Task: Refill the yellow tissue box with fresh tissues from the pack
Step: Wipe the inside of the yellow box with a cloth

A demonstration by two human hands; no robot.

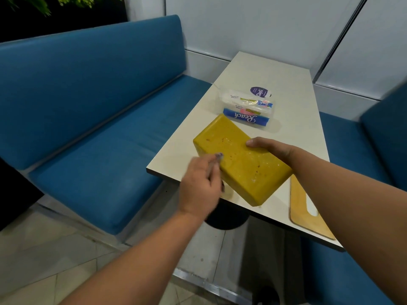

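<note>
The yellow tissue box (241, 160) is a smooth block with rounded corners and small stains, tilted above the near edge of the pale desk (293, 89). The right hand (272, 148) holds its far side, fingers curled around it. The left hand (201, 183) is blurred at the box's near end; its fingers' state cannot be told. Behind lies the soft plastic tissue pack (247, 111), beside a flat wooden lid (301, 203).
</note>
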